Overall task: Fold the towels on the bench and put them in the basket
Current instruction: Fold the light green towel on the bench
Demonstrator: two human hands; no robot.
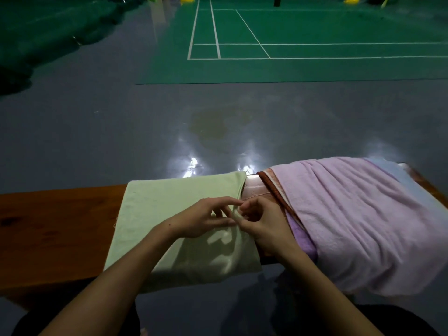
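- Two bare hands are brought together at the right edge of a pale green folded cloth towel [174, 214]; the towel lies flat on a brown wooden bench [55, 221], its near edge hanging over the front.
- The towel's edge is pinched by the curled fingers of the right hand [261, 226]; the left hand [206, 219] rests on the towel with fingers loosely spread, the fingertips at the same edge.
- A lilac draped towel [358, 221] is heaped on the bench to the right, over a rust-brown cloth [271, 187]; grey floor [97, 129] and a green court mat [315, 32] lie beyond.
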